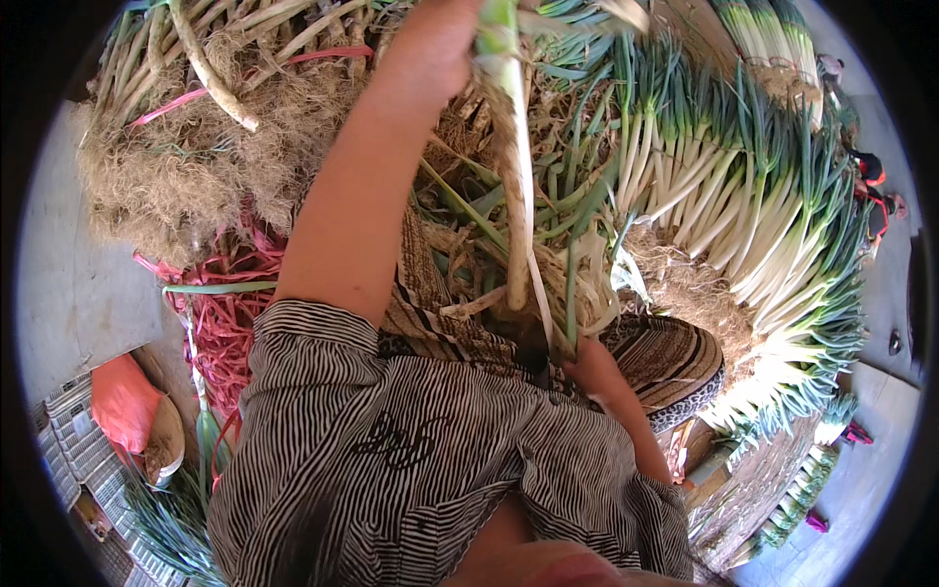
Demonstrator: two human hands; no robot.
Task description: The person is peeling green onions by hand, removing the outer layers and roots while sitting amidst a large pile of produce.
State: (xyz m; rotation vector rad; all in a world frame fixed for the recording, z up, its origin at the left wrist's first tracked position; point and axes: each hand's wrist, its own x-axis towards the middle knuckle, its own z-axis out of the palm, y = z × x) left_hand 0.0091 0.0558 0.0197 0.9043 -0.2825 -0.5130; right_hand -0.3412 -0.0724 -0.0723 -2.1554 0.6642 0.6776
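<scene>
My left hand (444, 55) is raised at the top of the view, closed around the upper part of a long green onion (516, 253). The onion hangs upright, its lower end pointing towards my lap. Brown, soiled skin covers one side, and bright white stem shows beside it. A thin pale strip (538, 279) of peel runs down along the stalk towards my right hand (593, 367). That hand is low by my knee, its fingers closed on a green leaf (574, 293); the fingertips are partly hidden. Loose peelings (587, 257) lie beneath the onion.
Untrimmed onions with matted roots (213, 147) are heaped at left, above tangled pink ties (224, 323). Cleaned green onions (704, 198) curve along the right. A red bag (125, 403) stands near grey crates (81, 418). People (873, 194) are at the far right.
</scene>
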